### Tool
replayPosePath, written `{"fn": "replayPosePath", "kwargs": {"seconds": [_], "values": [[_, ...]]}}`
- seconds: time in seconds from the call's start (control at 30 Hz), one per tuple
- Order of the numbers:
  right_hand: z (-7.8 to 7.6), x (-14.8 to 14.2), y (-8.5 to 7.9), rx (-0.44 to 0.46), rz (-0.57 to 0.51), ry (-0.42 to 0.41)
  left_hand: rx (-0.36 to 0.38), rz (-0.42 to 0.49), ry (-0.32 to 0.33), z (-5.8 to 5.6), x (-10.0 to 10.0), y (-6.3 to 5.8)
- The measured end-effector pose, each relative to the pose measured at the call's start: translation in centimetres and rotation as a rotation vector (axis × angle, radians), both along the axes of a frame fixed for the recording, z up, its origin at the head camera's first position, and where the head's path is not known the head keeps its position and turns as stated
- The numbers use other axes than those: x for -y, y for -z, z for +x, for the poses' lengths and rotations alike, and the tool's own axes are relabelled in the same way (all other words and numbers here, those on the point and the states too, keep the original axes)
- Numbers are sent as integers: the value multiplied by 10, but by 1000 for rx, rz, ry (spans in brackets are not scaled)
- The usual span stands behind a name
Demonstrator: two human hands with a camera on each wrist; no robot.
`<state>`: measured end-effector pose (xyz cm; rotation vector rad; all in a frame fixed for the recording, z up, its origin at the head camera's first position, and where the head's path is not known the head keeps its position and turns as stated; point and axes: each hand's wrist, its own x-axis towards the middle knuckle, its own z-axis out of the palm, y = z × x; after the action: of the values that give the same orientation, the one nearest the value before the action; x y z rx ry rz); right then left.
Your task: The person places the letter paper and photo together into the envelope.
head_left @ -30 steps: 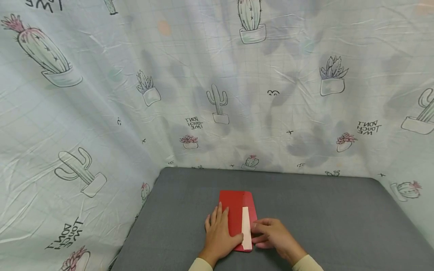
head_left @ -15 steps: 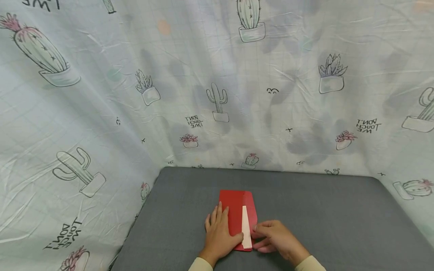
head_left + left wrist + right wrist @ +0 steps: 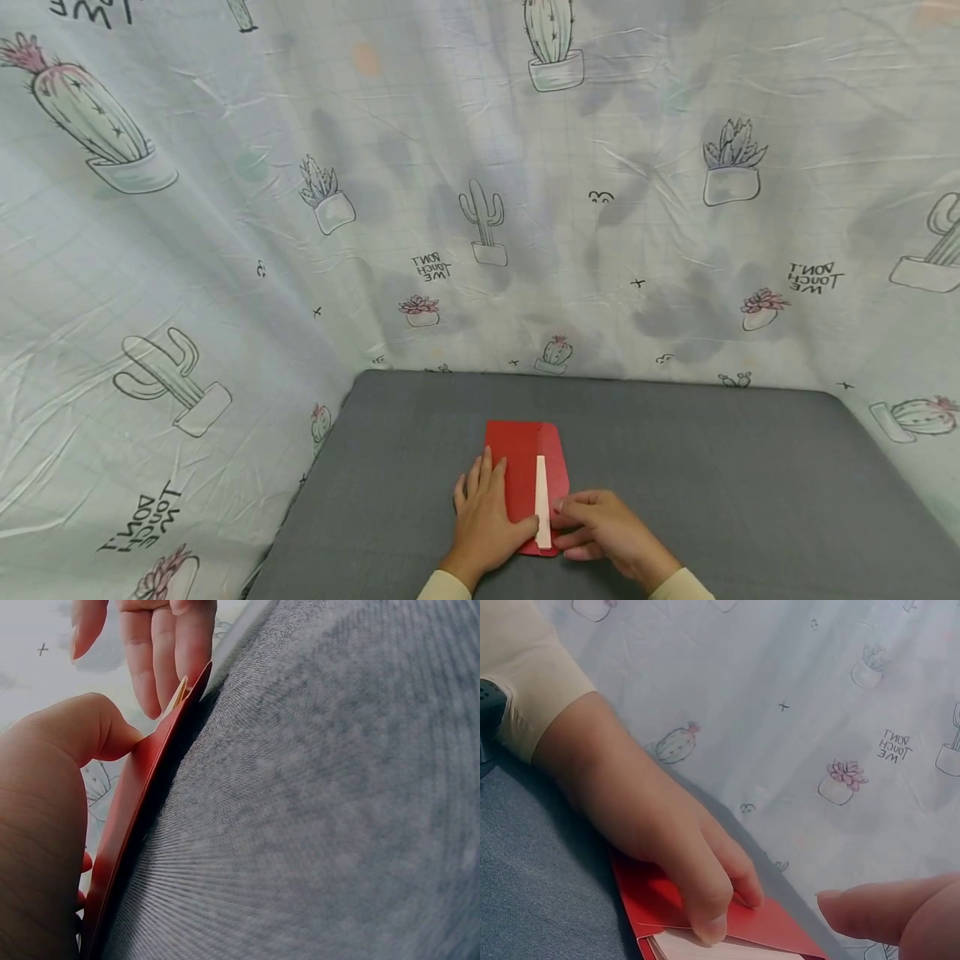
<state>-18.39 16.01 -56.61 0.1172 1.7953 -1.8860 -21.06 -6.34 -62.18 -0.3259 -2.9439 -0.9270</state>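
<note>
A red envelope [image 3: 519, 442] lies on the grey table, its lighter red flap [image 3: 557, 467] spread to the right. Pale folded paper [image 3: 543, 492] shows as a narrow strip at its opening; layered edges of this paper [image 3: 705, 946] appear in the right wrist view. My left hand [image 3: 486, 521] rests on the envelope with fingers spread, its thumb on the paper near the opening. At the flap side is my right hand [image 3: 607, 529], fingertips by the paper's outer edge. Its fingers [image 3: 154, 660] look fairly straight in the left wrist view. Exact contact there is hard to see.
The grey table [image 3: 735, 483] extends on both sides of the envelope. Behind and beside it hangs a pale curtain [image 3: 420, 167] printed with cacti and mirrored lettering.
The paper strip has become narrower, having slid left into the envelope. My right fingertips have shifted slightly left with it. My left hand has stayed in place.
</note>
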Motion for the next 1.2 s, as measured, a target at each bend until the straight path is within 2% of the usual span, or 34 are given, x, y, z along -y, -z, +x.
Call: {"fn": "replayPosePath", "kwargs": {"seconds": [0.23, 0.57, 0.83, 1.03, 1.2], "values": [[-1, 1, -1, 4, -10, 46, 20, 5, -1, -1, 0, 2], [0, 6, 0, -3, -98, 13, 17, 10, 5, -1, 1, -1], [2, 8, 2, 11, -114, 15, -20, 12, 4, 0, 0, -1], [4, 10, 4, 29, -121, -4, 1, 5, 6, 2, 1, -4], [6, 13, 6, 39, -134, -11, -16, 6, 10, 2, 2, -4]]}}
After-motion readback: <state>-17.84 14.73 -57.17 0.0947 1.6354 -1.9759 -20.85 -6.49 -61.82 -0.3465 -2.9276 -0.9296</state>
